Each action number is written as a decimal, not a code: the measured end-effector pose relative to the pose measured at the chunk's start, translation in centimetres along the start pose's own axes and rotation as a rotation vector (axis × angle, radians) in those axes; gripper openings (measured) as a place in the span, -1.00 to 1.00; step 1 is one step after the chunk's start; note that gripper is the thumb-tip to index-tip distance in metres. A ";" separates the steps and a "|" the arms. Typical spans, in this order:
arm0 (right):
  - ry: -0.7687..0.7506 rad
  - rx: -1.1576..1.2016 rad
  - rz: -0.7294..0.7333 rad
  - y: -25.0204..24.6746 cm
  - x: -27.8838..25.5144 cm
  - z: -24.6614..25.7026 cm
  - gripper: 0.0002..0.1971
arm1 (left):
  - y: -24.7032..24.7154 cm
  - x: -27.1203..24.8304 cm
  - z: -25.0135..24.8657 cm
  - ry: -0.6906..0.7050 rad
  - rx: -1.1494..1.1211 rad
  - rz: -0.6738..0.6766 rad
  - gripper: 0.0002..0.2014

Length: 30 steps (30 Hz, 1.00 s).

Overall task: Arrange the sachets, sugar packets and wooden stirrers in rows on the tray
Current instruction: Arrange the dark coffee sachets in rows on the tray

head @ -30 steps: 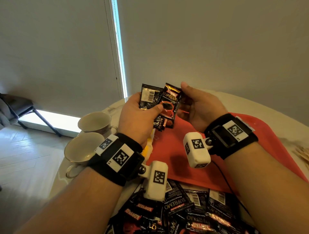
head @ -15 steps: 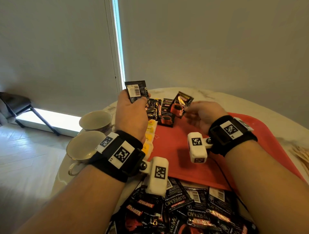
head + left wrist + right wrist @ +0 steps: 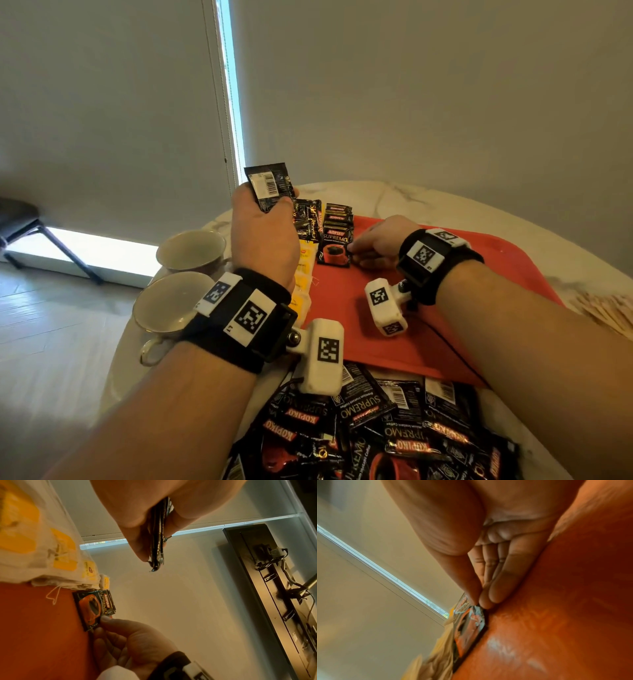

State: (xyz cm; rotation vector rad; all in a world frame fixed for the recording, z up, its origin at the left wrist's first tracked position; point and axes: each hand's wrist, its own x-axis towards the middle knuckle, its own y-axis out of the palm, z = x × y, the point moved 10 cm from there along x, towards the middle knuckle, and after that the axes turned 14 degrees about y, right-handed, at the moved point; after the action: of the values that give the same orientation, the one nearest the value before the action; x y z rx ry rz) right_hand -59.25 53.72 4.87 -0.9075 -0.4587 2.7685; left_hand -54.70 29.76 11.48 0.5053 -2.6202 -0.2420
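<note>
My left hand (image 3: 274, 205) is raised over the far left corner of the red tray (image 3: 359, 325), gripping a thin stack of black coffee sachets (image 3: 270, 183) between thumb and fingers; the left wrist view shows that stack (image 3: 158, 540) edge-on. My right hand (image 3: 354, 251) is low on the tray and pinches the right corner of a Kopiko Supremo sachet (image 3: 334, 251), which lies flat at the near end of an overlapping row of sachets (image 3: 337, 216). In the right wrist view, thumb and fingertips (image 3: 479, 601) meet on that sachet (image 3: 469, 626).
A second short row of sachets (image 3: 308, 219) and a line of yellow-labelled packets (image 3: 303, 274) run along the tray's left edge. Two cups (image 3: 190, 250) (image 3: 169, 301) stand left of the tray. Loose sachets (image 3: 376, 428) are heaped by the near edge. Wooden stirrers (image 3: 609, 311) lie far right.
My right hand took one sachet from in front of the left hand and lowered it flat onto the tray at the near end of the row. The left hand moved left with its stack.
</note>
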 end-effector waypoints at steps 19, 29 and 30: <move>-0.238 0.241 0.006 -0.7 -3.5 2.1 -0.71 | 0.7 -0.6 1.2 -0.115 -0.076 0.040 -0.68; -0.416 0.234 0.318 1.8 -7.1 3.8 -0.88 | 3.0 -1.7 0.5 -0.134 -0.298 0.147 -0.70; -0.419 0.254 0.314 1.5 -6.9 3.7 -0.88 | 3.0 -1.7 0.5 -0.142 -0.313 0.142 -0.69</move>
State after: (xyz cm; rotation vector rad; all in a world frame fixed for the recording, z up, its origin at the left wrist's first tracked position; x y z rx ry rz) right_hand -56.14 49.61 10.94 -0.3639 -0.0115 3.2137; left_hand -54.44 33.26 11.10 0.1998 -2.6688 -0.6492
